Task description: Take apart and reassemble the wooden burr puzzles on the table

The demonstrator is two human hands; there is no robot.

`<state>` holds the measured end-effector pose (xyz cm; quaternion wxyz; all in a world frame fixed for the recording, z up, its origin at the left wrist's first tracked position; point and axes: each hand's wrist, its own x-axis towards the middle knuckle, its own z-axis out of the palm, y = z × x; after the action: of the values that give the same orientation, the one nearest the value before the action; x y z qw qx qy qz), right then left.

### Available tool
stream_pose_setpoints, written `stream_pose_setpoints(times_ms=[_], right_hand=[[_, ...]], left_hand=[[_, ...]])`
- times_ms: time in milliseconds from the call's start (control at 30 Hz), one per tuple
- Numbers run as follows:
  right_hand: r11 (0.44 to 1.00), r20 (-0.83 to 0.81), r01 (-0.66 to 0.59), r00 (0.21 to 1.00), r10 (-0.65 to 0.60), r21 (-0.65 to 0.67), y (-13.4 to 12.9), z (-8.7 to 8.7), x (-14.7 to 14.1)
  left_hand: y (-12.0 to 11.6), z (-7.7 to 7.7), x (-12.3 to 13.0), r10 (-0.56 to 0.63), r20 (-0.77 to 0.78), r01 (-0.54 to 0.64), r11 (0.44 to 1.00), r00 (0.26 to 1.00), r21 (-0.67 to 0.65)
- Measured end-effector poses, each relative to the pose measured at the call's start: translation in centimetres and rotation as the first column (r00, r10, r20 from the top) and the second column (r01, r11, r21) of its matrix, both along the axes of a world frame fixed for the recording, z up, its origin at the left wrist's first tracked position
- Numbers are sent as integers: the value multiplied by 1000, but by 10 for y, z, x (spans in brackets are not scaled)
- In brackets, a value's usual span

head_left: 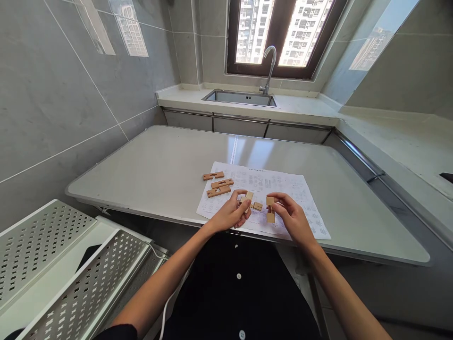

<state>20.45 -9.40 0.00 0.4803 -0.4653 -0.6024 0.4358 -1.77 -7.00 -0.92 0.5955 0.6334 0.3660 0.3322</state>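
My left hand [234, 211] is closed around a light wooden puzzle piece [249, 195], with the thumb on top of it. Another small wooden piece [257, 206] shows just right of those fingers; whether it is held or lies on the paper I cannot tell. A notched wooden block [271, 217] stands upright in my right hand [288, 212], pinched between thumb and fingers. The two hands are apart, over the near part of a printed sheet [297, 189]. Several flat notched wooden pieces [218, 191] lie at the sheet's left edge.
The sheet rests on a grey table [159, 170] close to my body. Behind it is a counter with a sink [240, 97] and a tap [271, 66] beneath a window. White perforated racks [102, 278] stand at lower left, with a white cable [164, 307] beside me.
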Motion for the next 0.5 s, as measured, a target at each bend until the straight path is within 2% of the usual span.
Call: stream_pose_setpoints(times_ms=[233,500], right_hand=[[999,27,45,999,-46,7,3,-3,3],[998,132,1,991,-11,71,-1,-4,-3]], left_hand=[[-3,8,-1,2,-92,7,996,996,93],[-5,15,-2,-10,-116,23,993,993,112]])
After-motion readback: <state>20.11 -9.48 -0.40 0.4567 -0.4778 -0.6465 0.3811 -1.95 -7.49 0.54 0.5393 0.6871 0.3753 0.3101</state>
